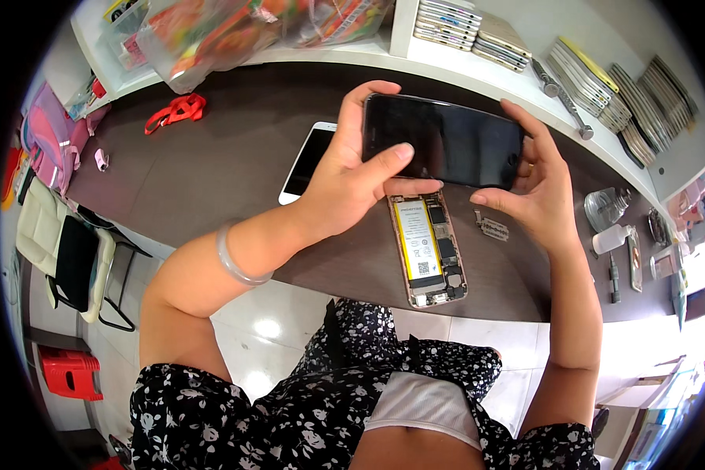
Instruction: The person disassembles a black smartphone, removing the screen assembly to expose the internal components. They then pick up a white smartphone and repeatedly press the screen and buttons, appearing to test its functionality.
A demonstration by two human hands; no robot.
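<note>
Both my hands hold a black smartphone [446, 142] sideways above the table, its dark glossy screen facing up at me. My left hand [362, 160] grips the left end, with the thumb lying on the screen. At the other end, my right hand [542, 168] curls around the edge, its thumb near the lower corner. Beneath, on the table, lies an opened phone body [429, 249] with its inner parts bare, among them a white battery [417, 235] with yellow edges. Beside it rests a small slotted metal piece [493, 228]. A white phone [309, 164] with a dark screen is partly hidden behind my left hand.
A red strap [175, 113] lies at the far left of the brown table [211, 180]. Stacks of phone parts [446, 27] and metal tools [560, 98] fill the white shelf behind. Glass jar [605, 205], white bottle [611, 238] and slim tool [614, 278] stand or lie at right.
</note>
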